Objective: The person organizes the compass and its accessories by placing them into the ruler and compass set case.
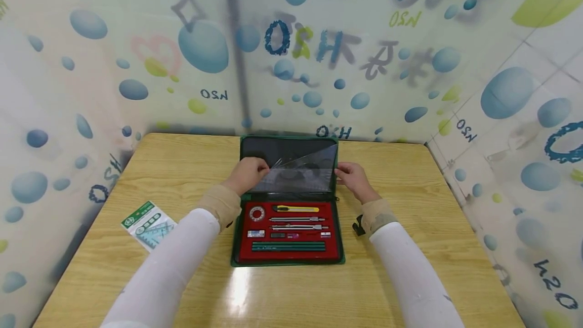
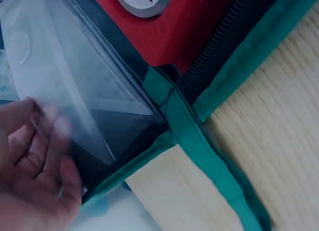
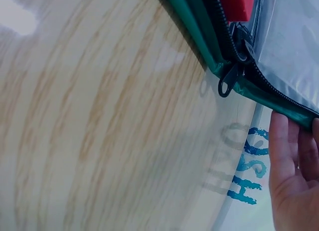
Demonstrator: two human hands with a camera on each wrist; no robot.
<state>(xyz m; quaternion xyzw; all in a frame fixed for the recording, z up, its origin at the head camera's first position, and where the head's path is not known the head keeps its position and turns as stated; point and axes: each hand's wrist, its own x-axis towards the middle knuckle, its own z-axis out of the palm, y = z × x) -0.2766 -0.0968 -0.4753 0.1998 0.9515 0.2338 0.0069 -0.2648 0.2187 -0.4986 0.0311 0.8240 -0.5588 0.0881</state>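
A green zippered drawing-set case (image 1: 235, 252) lies unfolded on the table, its lid leaning up at the back. Inside the lid is a clear plastic pocket (image 1: 302, 178). My left hand (image 1: 246, 173) pinches the pocket's loose edge between thumb and fingers, pulling the film away from the dark lining; the left wrist view shows the film (image 2: 60, 52) creased and lifted. My right hand (image 1: 355, 180) grips the lid's right edge, close above the zipper pull (image 3: 228, 81). In the red tray (image 1: 291, 255) sit a yellow cutter (image 1: 296, 209), compasses (image 1: 298, 227), green pencils (image 1: 289, 246) and a round white dial (image 1: 257, 213).
On the left of the wooden table (image 1: 387, 277) lies a packet of clear blue rulers (image 1: 152, 229), partly behind my left sleeve. A patterned wall covering (image 1: 291, 95) rises right behind the table's far edge and at both sides.
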